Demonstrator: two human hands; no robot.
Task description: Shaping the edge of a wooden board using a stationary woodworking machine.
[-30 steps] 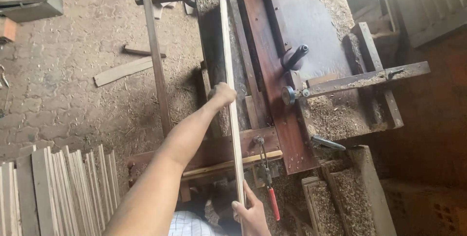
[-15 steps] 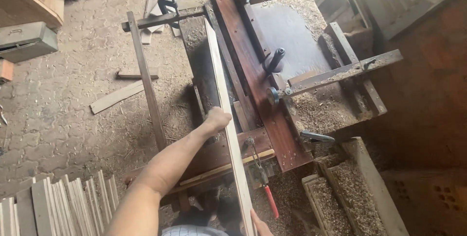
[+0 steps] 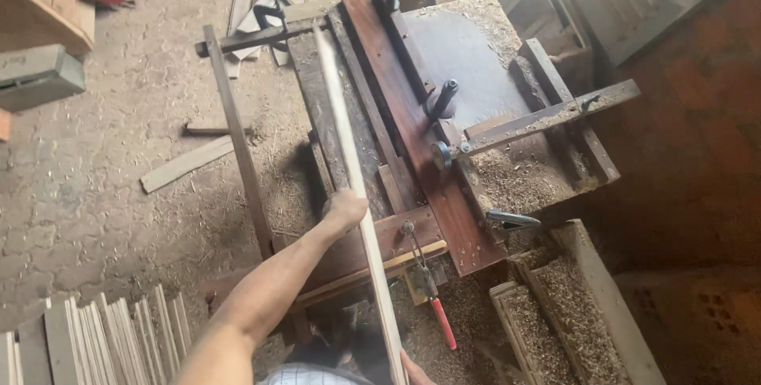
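I hold a long pale wooden strip (image 3: pixel 349 155) lengthwise over a wooden saw bench (image 3: pixel 396 115). My left hand (image 3: pixel 346 209) grips the strip near its middle, arm stretched forward. My right hand (image 3: pixel 416 369) holds the strip's near end at the bottom edge of the view; only part of that hand shows. The far end of the strip is blurred and reaches toward the bench's far end. A dark metal table plate (image 3: pixel 460 52) with sawdust lies to the right of the strip.
Several pale strips (image 3: pixel 103 345) are stacked at the bottom left. Loose boards (image 3: pixel 186 163) lie on the stone floor. A red-handled tool (image 3: pixel 440 317) hangs by the bench. Sawdust-filled wooden boxes (image 3: pixel 563 306) stand at the right, a brick wall (image 3: pixel 697 155) beyond.
The view has shifted, so the bench sits lower and further right in the picture. The strip has tilted with its far end leaning left; both hands keep their hold.
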